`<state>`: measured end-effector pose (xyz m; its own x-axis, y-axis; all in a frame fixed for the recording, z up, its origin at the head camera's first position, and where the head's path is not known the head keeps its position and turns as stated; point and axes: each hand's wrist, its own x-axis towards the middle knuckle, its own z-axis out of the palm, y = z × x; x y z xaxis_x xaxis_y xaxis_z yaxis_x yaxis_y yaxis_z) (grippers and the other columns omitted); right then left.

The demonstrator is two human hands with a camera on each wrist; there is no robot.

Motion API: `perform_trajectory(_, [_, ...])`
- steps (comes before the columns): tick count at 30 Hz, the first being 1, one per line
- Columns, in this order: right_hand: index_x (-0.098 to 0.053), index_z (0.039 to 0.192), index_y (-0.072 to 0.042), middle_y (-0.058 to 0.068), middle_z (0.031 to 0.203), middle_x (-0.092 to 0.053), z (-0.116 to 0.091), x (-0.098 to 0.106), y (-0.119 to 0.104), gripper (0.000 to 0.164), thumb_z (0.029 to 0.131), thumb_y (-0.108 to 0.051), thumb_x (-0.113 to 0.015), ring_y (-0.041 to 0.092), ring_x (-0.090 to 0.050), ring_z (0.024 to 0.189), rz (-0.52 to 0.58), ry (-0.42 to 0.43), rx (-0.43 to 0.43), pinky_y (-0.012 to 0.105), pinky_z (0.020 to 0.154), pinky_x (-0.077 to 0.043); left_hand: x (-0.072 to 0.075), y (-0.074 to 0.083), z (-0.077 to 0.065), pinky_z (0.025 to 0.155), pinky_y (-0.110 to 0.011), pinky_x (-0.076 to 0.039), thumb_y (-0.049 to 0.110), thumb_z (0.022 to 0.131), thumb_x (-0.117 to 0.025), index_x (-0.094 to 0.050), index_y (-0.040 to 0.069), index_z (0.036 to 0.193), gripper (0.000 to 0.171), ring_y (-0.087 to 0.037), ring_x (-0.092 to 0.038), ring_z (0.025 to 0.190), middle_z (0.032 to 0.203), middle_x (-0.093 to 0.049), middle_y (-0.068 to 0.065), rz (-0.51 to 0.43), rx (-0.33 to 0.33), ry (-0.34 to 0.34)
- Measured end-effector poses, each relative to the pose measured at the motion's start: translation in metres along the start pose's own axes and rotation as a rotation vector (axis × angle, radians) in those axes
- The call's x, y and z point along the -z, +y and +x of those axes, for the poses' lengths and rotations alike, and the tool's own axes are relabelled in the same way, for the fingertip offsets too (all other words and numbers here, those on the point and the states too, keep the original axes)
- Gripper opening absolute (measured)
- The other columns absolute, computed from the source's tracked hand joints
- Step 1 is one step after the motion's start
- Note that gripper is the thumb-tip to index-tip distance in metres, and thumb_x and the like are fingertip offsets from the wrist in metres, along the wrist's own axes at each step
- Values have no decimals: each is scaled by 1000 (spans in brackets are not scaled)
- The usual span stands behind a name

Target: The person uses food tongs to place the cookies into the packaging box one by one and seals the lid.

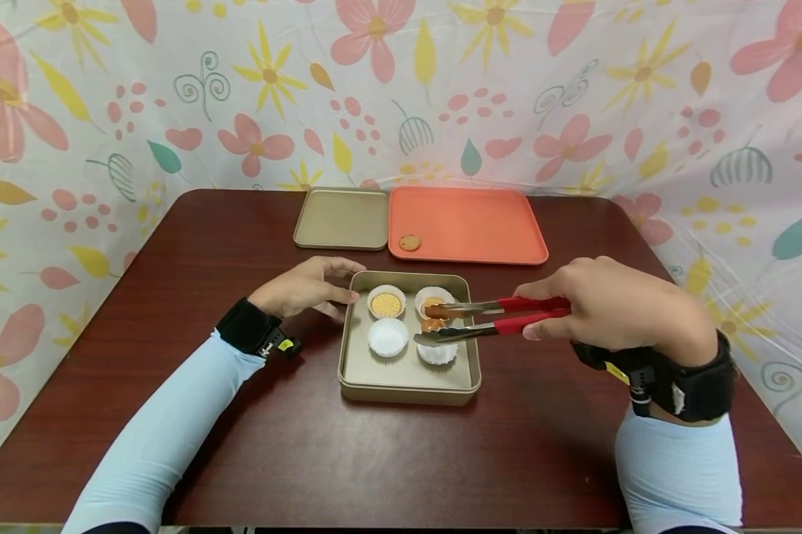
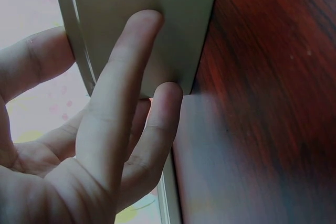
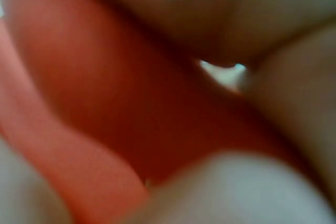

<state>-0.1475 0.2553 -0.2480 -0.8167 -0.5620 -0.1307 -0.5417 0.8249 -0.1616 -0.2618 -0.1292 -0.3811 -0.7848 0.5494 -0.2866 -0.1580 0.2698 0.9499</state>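
A square, gold-coloured baking tin [image 1: 411,386] holds several white paper cups. A round, yellow dimpled cookie [image 1: 385,304] lies in the far left cup; the near left cup [image 1: 388,337] is bare inside. My left hand [image 1: 310,285] touches the tin's left side, its fingertips [image 2: 147,22] against the wall and one finger at the rim. My right hand [image 1: 614,304] grips red-handled tongs [image 1: 501,326] that reach over the right-hand cups from the right. A small brown piece [image 1: 433,325] shows between the spread tong tips. The right wrist view is mostly blurred red handle and fingers.
Behind the tin, an orange tray [image 1: 468,222] carries one round cookie [image 1: 410,242] in its near left corner. A smaller gold tray [image 1: 342,217] stands beside it on the left. All stand on a dark wooden table [image 1: 294,460], with a flowered cloth [image 1: 374,96] hanging behind.
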Motion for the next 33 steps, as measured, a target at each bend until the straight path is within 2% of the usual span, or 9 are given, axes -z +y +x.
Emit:
perform_trajectory(10, [-74, 124, -27, -17, 73, -58, 0, -2, -1, 39, 89, -43, -80, 2, -51, 65, -10, 5, 29, 24, 60, -45, 2, -1, 0, 85, -48, -63, -4, 94, -69, -44, 1, 150, 61, -40, -61, 115, 150, -41, -21, 0, 0, 2])
perform_trajectory(20, [-74, 126, -23, -13, 73, -57, 5, -5, -5, 43, 88, -42, -82, 8, -50, 68, 12, -32, 2, 27, 61, -45, 1, -1, 1, 85, -48, -63, -4, 95, -69, -44, 1, 150, 61, -39, -61, 115, 150, -41, -21, -1, -5, -6])
perform_trajectory(33, [-74, 125, -26, -12, 75, -59, 4, -4, -5, 41, 87, -41, -82, 9, -52, 68, 25, -35, -16, 28, 60, -45, 1, -1, 1, 84, -50, -63, -6, 94, -69, -45, 1, 149, 60, -41, -62, 113, 148, -43, -21, -10, -8, -6])
